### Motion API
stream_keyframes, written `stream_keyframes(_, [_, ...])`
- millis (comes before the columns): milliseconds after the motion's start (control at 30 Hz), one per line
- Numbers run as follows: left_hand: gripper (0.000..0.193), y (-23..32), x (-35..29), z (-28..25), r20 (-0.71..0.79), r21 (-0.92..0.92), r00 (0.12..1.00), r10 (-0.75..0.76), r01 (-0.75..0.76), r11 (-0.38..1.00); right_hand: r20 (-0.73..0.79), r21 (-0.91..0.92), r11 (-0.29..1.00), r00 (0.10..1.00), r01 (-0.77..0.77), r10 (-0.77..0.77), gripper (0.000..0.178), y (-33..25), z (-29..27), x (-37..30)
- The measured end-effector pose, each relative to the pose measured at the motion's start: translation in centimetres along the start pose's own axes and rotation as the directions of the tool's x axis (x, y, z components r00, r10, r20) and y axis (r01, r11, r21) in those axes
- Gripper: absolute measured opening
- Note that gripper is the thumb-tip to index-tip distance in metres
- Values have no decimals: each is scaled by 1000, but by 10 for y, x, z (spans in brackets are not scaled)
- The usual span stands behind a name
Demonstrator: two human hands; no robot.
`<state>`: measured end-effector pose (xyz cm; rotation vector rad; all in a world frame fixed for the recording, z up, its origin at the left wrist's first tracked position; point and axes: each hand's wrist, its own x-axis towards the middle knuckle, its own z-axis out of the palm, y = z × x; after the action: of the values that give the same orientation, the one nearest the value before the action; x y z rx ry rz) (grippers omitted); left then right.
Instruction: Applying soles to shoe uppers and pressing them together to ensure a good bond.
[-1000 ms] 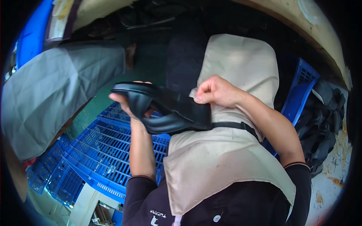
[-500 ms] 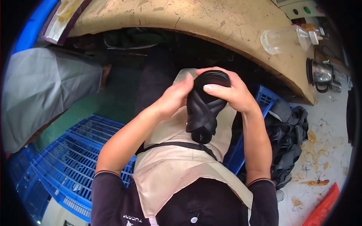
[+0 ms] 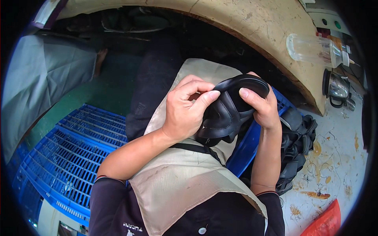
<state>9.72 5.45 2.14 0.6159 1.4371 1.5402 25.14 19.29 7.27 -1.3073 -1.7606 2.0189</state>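
Observation:
A black sandal point(image 3: 224, 116) with crossed, stitched straps is held over my lap, tilted, one rounded end away from me. My left hand point(image 3: 187, 104) pinches the left edge of that end between thumb and fingers. Around its right side my right hand point(image 3: 262, 103) is closed, thumb on the inner face near the strap and fingers mostly hidden behind. Beneath the sandal lies my beige apron point(image 3: 185, 169). Part of the sandal's near end is in shadow.
A blue crate point(image 3: 250, 151) with a pile of black sandals point(image 3: 293, 145) stands at my right. Blue slatted crates point(image 3: 71, 153) are at left, near a person's grey cloth point(image 3: 43, 74). On the worn table point(image 3: 267, 27) lies a clear bottle point(image 3: 311, 49); a glass pot point(image 3: 338, 88) sits nearby.
The sandal has turned and shifted slightly right. My left hand has gone from beside it to pinching its edge. The whole view has shifted a little.

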Motion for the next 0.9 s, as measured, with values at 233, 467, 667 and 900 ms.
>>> stream_keyframes(233, [14, 17, 26, -2, 161, 69, 986, 32, -44, 997, 16, 6, 999, 998, 53, -53, 19, 3, 6, 2])
stream_keyframes(467, [16, 8, 38, -11, 246, -258, 963, -106, 170, 951, 49, 73, 996, 997, 52, -56, 21, 17, 7, 3])
stream_keyframes(667, [10, 6, 43, -19, 283, -261, 944, -168, 244, 934, 55, 69, 996, 996, 62, -66, 23, 22, 12, 7])
stream_keyframes(900, [22, 3, 52, -39, 364, 54, 925, -106, 93, 994, 82, 14, 999, 996, 43, -44, 27, 23, 22, 8])
